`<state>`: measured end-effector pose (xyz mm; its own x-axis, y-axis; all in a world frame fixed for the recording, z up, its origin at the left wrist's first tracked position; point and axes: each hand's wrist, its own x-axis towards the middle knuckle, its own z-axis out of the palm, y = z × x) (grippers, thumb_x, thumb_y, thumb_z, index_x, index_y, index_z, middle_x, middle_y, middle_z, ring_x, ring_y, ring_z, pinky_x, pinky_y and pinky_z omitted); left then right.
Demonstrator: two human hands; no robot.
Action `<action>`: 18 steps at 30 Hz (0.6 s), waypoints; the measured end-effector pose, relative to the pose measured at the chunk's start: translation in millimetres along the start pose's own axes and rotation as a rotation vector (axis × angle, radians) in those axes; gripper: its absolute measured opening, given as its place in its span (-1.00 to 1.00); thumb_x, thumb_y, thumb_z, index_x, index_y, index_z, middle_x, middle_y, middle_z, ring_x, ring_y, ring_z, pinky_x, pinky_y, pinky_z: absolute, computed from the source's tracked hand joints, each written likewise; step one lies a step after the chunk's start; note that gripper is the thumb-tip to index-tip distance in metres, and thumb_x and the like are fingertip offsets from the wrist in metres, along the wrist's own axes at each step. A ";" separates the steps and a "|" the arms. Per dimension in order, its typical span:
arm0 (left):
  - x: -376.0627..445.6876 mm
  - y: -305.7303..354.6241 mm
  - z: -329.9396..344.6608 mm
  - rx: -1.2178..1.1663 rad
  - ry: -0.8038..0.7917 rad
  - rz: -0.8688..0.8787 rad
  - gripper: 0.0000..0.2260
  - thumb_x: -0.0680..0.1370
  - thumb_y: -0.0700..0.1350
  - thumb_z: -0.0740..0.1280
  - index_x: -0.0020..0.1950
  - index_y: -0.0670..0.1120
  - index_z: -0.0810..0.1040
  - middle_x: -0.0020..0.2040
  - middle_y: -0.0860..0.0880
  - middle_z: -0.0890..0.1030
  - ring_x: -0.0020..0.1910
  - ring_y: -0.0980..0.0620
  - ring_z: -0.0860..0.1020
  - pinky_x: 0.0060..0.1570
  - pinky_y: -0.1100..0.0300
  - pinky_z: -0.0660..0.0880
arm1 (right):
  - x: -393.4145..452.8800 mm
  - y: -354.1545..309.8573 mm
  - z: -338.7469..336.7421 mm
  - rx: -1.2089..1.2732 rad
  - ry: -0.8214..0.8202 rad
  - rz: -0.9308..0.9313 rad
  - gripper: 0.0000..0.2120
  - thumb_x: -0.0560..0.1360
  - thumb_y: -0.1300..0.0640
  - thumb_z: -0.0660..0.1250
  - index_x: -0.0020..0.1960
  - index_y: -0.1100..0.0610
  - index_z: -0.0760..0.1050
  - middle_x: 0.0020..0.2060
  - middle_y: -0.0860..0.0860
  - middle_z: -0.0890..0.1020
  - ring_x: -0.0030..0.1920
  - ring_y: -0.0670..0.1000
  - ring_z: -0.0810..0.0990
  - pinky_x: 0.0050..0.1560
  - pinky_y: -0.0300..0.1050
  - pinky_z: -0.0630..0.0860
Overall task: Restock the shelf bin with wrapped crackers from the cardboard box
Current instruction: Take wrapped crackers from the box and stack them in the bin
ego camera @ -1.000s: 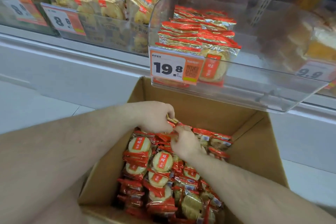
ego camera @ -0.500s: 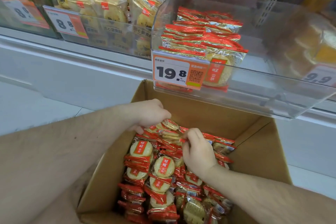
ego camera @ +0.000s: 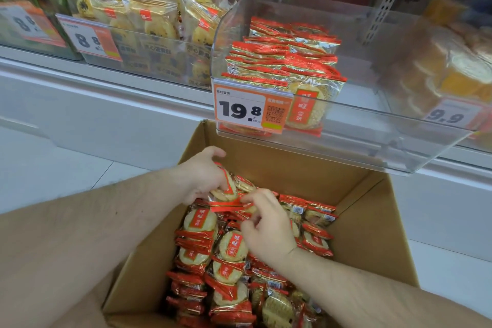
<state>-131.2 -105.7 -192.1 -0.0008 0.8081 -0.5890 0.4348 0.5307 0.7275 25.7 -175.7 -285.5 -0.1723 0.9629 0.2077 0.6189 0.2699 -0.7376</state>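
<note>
Since the frame half a second back, the left hand (ego camera: 205,173) has lifted its small bundle of wrapped crackers (ego camera: 226,190) higher off the pile, and the right hand (ego camera: 266,226) has come up against the bundle's near edge.

The cardboard box (ego camera: 372,234) stands open on the pale floor (ego camera: 53,168) below the shelf, its far wall under the bin's front edge. It is packed with rows of red-and-clear cracker packs (ego camera: 226,269) from the far wall down to the near edge. Above it the clear plastic shelf bin (ego camera: 372,138) holds a stack of the same packs (ego camera: 287,61) against its left wall, while its right part shows bare floor. A price tag reading 19.8 (ego camera: 245,109) is fixed at the bin's front left corner (the neighbouring tags read 8.8 and 9.9).

The left hand's grip is curled round the lifted bundle at the box's far left. The right hand's thumb and fingertips (ego camera: 253,198) pinch the red sealed edge of that bundle, just above the pile.
</note>
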 end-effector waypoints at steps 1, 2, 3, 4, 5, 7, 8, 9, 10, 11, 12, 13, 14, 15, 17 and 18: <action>0.1 0.1 -4.9 0.056 -0.004 0.054 -0.37 0.43 -0.43 0.38 0.33 0.14 0.37 0.14 -0.08 0.48 -0.03 -0.09 0.58 -0.25 0.12 0.57 | 2.7 12.2 2.3 -0.041 -0.035 0.145 -0.71 0.41 0.25 0.25 0.10 0.05 0.54 0.02 -0.19 0.49 -0.28 -0.10 0.52 -0.21 -0.17 0.47; 1.2 -0.4 -9.5 0.096 -0.022 0.096 -0.38 0.42 -0.44 0.39 0.30 0.14 0.41 0.12 -0.09 0.50 -0.04 -0.09 0.58 -0.31 0.16 0.54 | 6.4 23.5 4.7 -0.111 -0.088 0.270 -0.67 0.44 0.24 0.27 0.18 0.04 0.52 0.11 -0.15 0.50 -0.20 -0.11 0.56 -0.17 -0.16 0.49; 1.7 -0.6 -13.3 0.135 -0.045 0.122 -0.41 0.41 -0.45 0.40 0.25 0.14 0.45 0.12 -0.08 0.51 -0.04 -0.08 0.58 -0.33 0.19 0.53 | 10.3 33.6 8.7 -0.193 -0.154 0.351 -0.62 0.46 0.19 0.28 0.28 0.04 0.47 0.24 -0.10 0.47 -0.06 -0.05 0.59 -0.12 -0.15 0.50; 1.4 -1.1 -16.4 0.173 -0.068 0.136 -0.44 0.41 -0.44 0.41 0.18 0.15 0.49 0.14 -0.07 0.51 -0.02 -0.07 0.58 -0.34 0.20 0.52 | 13.8 41.7 14.4 -0.258 -0.220 0.390 -0.54 0.48 0.13 0.30 0.37 0.02 0.40 0.34 -0.08 0.40 0.08 0.00 0.58 -0.05 -0.13 0.51; 1.2 -1.8 -18.4 0.204 -0.090 0.140 -0.47 0.42 -0.44 0.42 0.13 0.16 0.51 0.15 -0.05 0.50 -0.01 -0.07 0.58 -0.32 0.21 0.52 | 17.0 47.8 21.1 -0.302 -0.283 0.409 -0.48 0.49 0.07 0.32 0.42 0.01 0.32 0.41 -0.07 0.34 0.18 0.04 0.56 0.01 -0.10 0.53; -0.9 -3.0 -19.7 0.239 -0.131 0.141 -0.47 0.42 -0.45 0.41 0.08 0.18 0.54 0.16 -0.04 0.49 -0.03 -0.06 0.57 -0.30 0.19 0.52 | 21.7 54.8 34.4 -0.376 -0.369 0.433 -0.49 0.50 0.08 0.34 0.41 0.02 0.31 0.40 -0.02 0.40 0.23 0.11 0.54 0.08 -0.06 0.54; -2.4 -2.8 -19.9 0.250 -0.147 0.143 -0.47 0.41 -0.47 0.39 0.07 0.18 0.54 0.15 -0.05 0.49 -0.06 -0.06 0.57 -0.29 0.18 0.54 | 23.4 55.8 38.6 -0.428 -0.374 0.433 -0.56 0.49 0.15 0.33 0.35 0.04 0.36 0.32 0.02 0.49 0.19 0.13 0.57 0.07 -0.03 0.56; -3.9 -1.8 -19.4 0.261 -0.165 0.149 -0.46 0.42 -0.48 0.37 0.07 0.17 0.55 0.13 -0.06 0.50 -0.08 -0.06 0.57 -0.28 0.17 0.55 | 25.5 56.1 40.4 -0.482 -0.362 0.422 -0.63 0.47 0.24 0.30 0.26 0.06 0.41 0.22 0.05 0.56 0.13 0.15 0.60 0.03 -0.01 0.58; -5.5 -0.4 -18.6 0.265 -0.183 0.151 -0.48 0.43 -0.47 0.36 0.09 0.16 0.55 0.11 -0.07 0.51 -0.09 -0.05 0.57 -0.26 0.16 0.55 | 27.1 55.3 39.3 -0.522 -0.349 0.409 -0.67 0.44 0.30 0.26 0.18 0.09 0.44 0.13 0.06 0.60 0.08 0.16 0.62 -0.01 0.01 0.60; -6.9 1.6 -18.2 0.260 -0.194 0.151 -0.52 0.45 -0.44 0.35 0.10 0.14 0.56 0.11 -0.06 0.52 -0.11 -0.03 0.57 -0.26 0.18 0.55 | 29.0 53.9 35.6 -0.536 -0.344 0.396 -0.69 0.43 0.34 0.23 0.14 0.11 0.45 0.07 0.08 0.62 0.05 0.18 0.63 -0.04 0.01 0.60; -8.6 4.0 -18.1 0.249 -0.198 0.152 -0.60 0.50 -0.37 0.34 0.11 0.13 0.56 0.10 -0.05 0.54 -0.12 0.00 0.58 -0.28 0.21 0.56 | 30.0 51.5 29.6 -0.526 -0.342 0.383 -0.70 0.44 0.34 0.21 0.13 0.12 0.45 0.04 0.10 0.63 0.03 0.19 0.63 -0.05 0.01 0.59; -9.9 6.5 -18.2 0.228 -0.200 0.151 -0.71 0.56 -0.26 0.33 0.11 0.12 0.56 0.10 -0.03 0.57 -0.13 0.03 0.60 -0.27 0.21 0.56 | 30.1 47.2 21.1 -0.505 -0.340 0.371 -0.70 0.46 0.32 0.20 0.15 0.12 0.46 0.02 0.11 0.64 0.03 0.20 0.63 -0.04 0.01 0.59; -11.1 8.6 -18.2 0.199 -0.203 0.147 -0.82 0.60 -0.14 0.30 0.11 0.12 0.57 0.10 -0.02 0.60 -0.09 0.03 0.61 -0.19 0.18 0.58 | 28.9 42.2 10.3 -0.478 -0.338 0.366 -0.70 0.47 0.30 0.19 0.17 0.11 0.48 0.01 0.11 0.65 0.03 0.19 0.63 -0.03 -0.01 0.58; -12.2 10.4 -18.4 0.176 -0.202 0.149 -0.87 0.62 -0.04 0.27 0.10 0.12 0.58 0.11 -0.01 0.61 0.00 0.01 0.61 -0.04 0.09 0.60 | 27.0 34.9 -3.1 -0.448 -0.328 0.366 -0.69 0.48 0.27 0.20 0.19 0.09 0.49 0.00 0.10 0.66 0.02 0.17 0.63 -0.03 -0.04 0.58; -13.7 13.1 -18.4 0.147 -0.183 0.153 -0.81 0.64 0.05 0.20 0.10 0.10 0.60 0.15 0.01 0.58 0.14 -0.04 0.56 0.16 -0.05 0.54 | 21.4 15.4 -37.2 -0.401 -0.285 0.374 -0.71 0.47 0.23 0.23 0.15 0.04 0.53 -0.07 0.05 0.67 -0.05 0.10 0.64 -0.08 -0.12 0.56; -15.2 14.3 -17.6 0.131 -0.168 0.150 -0.77 0.65 0.06 0.16 0.10 0.07 0.60 0.17 0.02 0.57 0.15 -0.05 0.54 0.17 -0.07 0.53 | 17.4 4.2 -56.9 -0.377 -0.258 0.375 -0.75 0.46 0.21 0.25 0.10 0.01 0.55 -0.13 0.01 0.67 -0.14 0.05 0.63 -0.13 -0.15 0.55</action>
<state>-140.8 -106.0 -166.6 0.2168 0.8158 -0.5361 0.5318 0.3618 0.7657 68.9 -157.9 -248.4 -0.0412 0.9744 -0.2210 0.8950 -0.0623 -0.4418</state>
